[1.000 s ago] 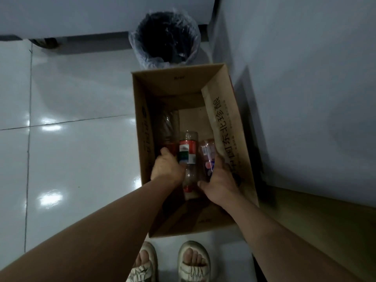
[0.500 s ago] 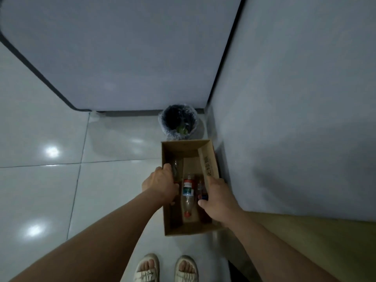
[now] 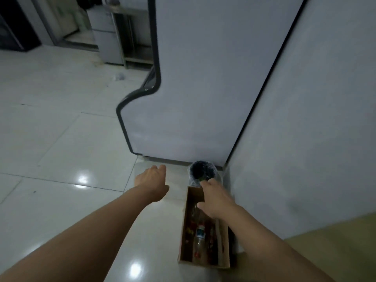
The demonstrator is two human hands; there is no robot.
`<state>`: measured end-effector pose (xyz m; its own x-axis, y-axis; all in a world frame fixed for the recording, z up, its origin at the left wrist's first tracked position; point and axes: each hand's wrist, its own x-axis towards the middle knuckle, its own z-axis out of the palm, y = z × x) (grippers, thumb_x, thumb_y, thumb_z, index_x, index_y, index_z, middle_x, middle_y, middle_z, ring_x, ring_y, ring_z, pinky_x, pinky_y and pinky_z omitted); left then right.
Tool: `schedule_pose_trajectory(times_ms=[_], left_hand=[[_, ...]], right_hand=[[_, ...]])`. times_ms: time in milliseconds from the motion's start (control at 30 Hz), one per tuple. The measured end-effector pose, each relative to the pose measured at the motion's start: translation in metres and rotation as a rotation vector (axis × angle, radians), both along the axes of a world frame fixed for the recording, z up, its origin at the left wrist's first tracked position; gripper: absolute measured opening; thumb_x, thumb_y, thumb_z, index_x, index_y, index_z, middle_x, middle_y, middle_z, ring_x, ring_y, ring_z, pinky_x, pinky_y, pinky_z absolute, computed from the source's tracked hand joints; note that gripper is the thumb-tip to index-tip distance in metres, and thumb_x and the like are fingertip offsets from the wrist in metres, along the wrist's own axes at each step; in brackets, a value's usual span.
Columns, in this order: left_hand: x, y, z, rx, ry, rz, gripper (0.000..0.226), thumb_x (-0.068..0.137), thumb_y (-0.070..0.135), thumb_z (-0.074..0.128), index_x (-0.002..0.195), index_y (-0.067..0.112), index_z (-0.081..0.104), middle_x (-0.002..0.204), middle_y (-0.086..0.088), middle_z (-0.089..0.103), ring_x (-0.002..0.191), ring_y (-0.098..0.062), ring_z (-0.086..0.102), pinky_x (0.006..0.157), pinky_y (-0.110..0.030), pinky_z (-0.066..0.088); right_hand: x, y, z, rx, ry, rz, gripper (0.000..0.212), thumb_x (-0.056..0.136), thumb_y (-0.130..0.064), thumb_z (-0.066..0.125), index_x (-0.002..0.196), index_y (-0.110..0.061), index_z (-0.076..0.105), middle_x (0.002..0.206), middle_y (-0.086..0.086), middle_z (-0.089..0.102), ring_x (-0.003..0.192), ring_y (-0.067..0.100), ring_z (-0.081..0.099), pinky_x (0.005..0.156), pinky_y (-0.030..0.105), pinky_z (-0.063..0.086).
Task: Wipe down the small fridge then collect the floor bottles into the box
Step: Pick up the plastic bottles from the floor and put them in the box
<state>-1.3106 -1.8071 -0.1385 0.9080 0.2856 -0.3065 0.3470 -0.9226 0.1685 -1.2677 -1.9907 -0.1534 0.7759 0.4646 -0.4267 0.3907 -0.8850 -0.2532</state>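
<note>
A brown cardboard box (image 3: 184,233) stands on the tiled floor by the wall, at the lower middle of the view. Several plastic bottles (image 3: 200,235) lie inside it, one with a red and teal label. My right hand (image 3: 215,198) hovers above the box's far end, fingers spread and holding nothing. My left hand (image 3: 152,182) is stretched out over bare floor to the left of the box, also empty. A small grey fridge (image 3: 107,37) stands at the far back, upper left.
A black bin lined with clear plastic (image 3: 203,171) sits just beyond the box. A large grey panel with a dark edge (image 3: 203,88) rises behind it, a grey wall (image 3: 315,129) at the right. Glossy white floor tiles (image 3: 61,149) spread to the left. A wooden surface (image 3: 335,247) shows at lower right.
Both hands have come out of the box and off the bottles. The view has risen and pulled back, so the box looks smaller and the far room shows.
</note>
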Motion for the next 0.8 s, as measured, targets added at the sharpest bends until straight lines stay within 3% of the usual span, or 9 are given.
schedule_pose_trajectory(times_ms=[300, 800], left_hand=[[-0.084, 0.095, 0.083, 0.117, -0.012, 0.098, 0.049, 0.089, 0.038, 0.055, 0.131, 0.017, 0.040, 0.127, -0.007, 0.051, 0.113, -0.025, 0.052, 0.088, -0.035, 0.043], [-0.256, 0.339, 0.160, 0.183, -0.039, 0.271, 0.043, 0.090, 0.035, 0.053, 0.127, 0.015, 0.041, 0.124, -0.006, 0.054, 0.111, -0.025, 0.053, 0.088, -0.035, 0.043]], right_hand=[[-0.034, 0.089, 0.082, 0.002, -0.072, 0.214, 0.061, 0.089, -0.034, 0.060, 0.139, -0.012, 0.033, 0.137, 0.011, 0.033, 0.124, 0.028, 0.039, 0.102, 0.039, 0.041], [-0.160, 0.359, 0.177, 0.041, -0.195, 0.427, 0.061, 0.088, -0.035, 0.060, 0.139, -0.012, 0.035, 0.138, 0.014, 0.035, 0.127, 0.030, 0.039, 0.104, 0.042, 0.039]])
